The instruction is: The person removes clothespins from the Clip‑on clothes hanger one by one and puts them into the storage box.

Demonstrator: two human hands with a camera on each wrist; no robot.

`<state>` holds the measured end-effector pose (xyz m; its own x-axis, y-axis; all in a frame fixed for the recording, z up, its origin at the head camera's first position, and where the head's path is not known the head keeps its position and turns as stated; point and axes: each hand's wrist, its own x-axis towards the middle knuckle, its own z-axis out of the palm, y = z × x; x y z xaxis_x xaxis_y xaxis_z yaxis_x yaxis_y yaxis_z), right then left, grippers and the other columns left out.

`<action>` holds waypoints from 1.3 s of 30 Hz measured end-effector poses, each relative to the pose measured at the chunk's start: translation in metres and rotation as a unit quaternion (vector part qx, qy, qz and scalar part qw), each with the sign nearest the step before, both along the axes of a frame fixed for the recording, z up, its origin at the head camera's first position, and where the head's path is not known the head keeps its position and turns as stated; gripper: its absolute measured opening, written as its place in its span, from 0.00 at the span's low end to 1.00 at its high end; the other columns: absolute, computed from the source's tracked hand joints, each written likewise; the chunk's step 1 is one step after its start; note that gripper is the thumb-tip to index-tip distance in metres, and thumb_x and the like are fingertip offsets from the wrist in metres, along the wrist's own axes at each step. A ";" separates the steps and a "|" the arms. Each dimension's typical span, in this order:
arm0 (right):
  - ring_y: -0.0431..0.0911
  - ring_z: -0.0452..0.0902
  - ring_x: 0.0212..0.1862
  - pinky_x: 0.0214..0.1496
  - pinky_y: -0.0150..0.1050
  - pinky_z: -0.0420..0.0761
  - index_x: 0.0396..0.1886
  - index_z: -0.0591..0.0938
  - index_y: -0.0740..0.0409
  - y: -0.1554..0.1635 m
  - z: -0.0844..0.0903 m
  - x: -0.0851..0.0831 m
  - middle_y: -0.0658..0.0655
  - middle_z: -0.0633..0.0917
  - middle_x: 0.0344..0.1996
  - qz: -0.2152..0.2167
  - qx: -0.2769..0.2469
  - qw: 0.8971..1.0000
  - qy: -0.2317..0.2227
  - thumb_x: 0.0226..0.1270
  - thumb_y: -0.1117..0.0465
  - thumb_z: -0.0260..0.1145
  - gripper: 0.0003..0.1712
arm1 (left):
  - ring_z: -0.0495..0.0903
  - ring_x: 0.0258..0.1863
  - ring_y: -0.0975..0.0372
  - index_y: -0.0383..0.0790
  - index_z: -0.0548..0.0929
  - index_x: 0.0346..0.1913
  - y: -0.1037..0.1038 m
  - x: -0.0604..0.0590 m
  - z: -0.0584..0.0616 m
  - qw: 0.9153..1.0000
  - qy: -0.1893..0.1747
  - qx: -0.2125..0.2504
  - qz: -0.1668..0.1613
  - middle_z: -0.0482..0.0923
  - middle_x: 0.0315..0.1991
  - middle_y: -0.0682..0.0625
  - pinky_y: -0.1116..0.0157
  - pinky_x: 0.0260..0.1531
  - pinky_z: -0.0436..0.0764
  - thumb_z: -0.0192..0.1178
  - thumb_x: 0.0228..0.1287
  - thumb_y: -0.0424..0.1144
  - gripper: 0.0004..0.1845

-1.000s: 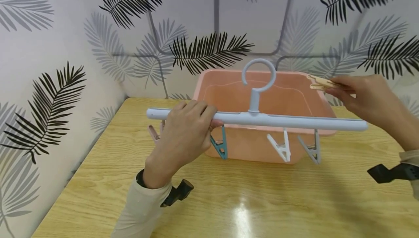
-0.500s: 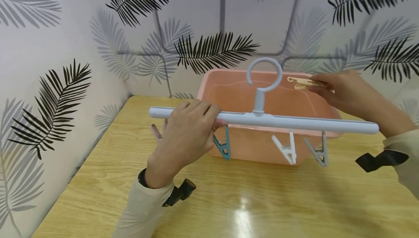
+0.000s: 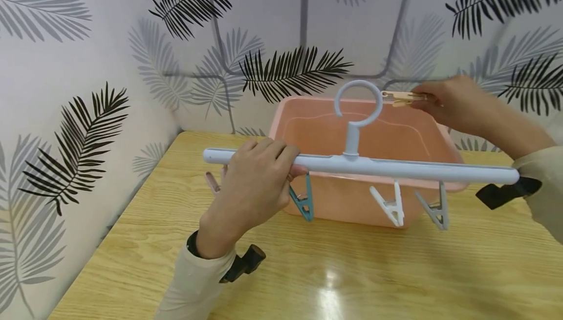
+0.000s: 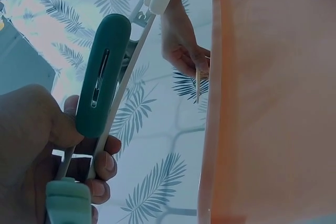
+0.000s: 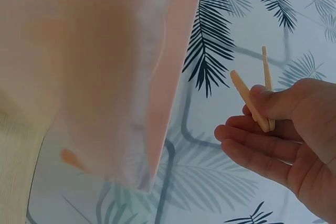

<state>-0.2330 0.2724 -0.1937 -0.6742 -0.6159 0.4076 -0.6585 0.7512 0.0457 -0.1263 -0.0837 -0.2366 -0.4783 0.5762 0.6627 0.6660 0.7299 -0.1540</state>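
Observation:
My left hand (image 3: 255, 183) grips the bar of a pale blue clip hanger (image 3: 404, 167) left of its hook and holds it level above the table. Below the bar hang a mauve clip (image 3: 213, 182), a teal clip (image 3: 304, 202), a white clip (image 3: 391, 207) and a grey clip (image 3: 437, 210). The teal one (image 4: 102, 77) looms large in the left wrist view, beside the fingers. Between thumb and fingers, my right hand (image 3: 462, 105) pinches a cream clothespin (image 3: 402, 96), whose tip overlaps the hook's right side in the head view. Its two legs spread apart in the right wrist view.
Behind the hanger a pink plastic basin (image 3: 343, 188) stands on the wooden table (image 3: 154, 242). A leaf-patterned wall covering (image 3: 176, 100) rises at the back and left. Wrist cameras (image 3: 246, 261) are strapped at both sleeves.
My right hand has moved left and upward with the cream clothespin, from the basin's right rim to beside the hook. The left hand keeps its grip on the hanger, which shifts slightly right.

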 end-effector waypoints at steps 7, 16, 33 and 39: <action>0.46 0.78 0.20 0.24 0.44 0.77 0.38 0.82 0.67 -0.001 0.003 -0.010 0.59 0.85 0.25 -0.024 0.002 1.000 -0.013 0.62 0.69 0.68 0.07 | 0.72 0.23 0.59 0.38 0.76 0.32 -0.003 0.000 0.000 1.000 0.003 0.015 -0.008 0.73 0.24 0.50 0.63 0.25 0.67 0.58 0.69 0.40 0.10; 0.54 0.83 0.27 0.26 0.46 0.80 0.44 0.81 0.72 0.007 0.008 -0.018 0.65 0.86 0.30 -0.034 -0.012 0.999 -0.027 0.64 0.70 0.66 0.11 | 0.71 0.25 0.59 0.39 0.76 0.32 -0.006 0.004 0.000 1.000 -0.008 0.008 -0.016 0.74 0.25 0.51 0.64 0.27 0.66 0.58 0.69 0.40 0.09; 0.44 0.74 0.21 0.21 0.34 0.70 0.40 0.83 0.66 -0.031 0.018 -0.042 0.59 0.85 0.26 -0.014 -0.026 1.000 -0.010 0.67 0.65 0.64 0.07 | 0.70 0.24 0.60 0.39 0.76 0.33 -0.011 0.007 0.001 1.000 -0.008 -0.001 -0.021 0.73 0.26 0.52 0.65 0.25 0.64 0.57 0.69 0.42 0.10; 0.43 0.72 0.21 0.22 0.37 0.71 0.36 0.83 0.63 -0.033 0.001 -0.052 0.54 0.83 0.22 0.011 -0.004 0.999 -0.045 0.63 0.67 0.67 0.04 | 0.70 0.25 0.60 0.39 0.76 0.34 -0.011 0.006 0.001 1.000 -0.005 -0.002 -0.020 0.74 0.26 0.52 0.65 0.25 0.64 0.57 0.69 0.42 0.09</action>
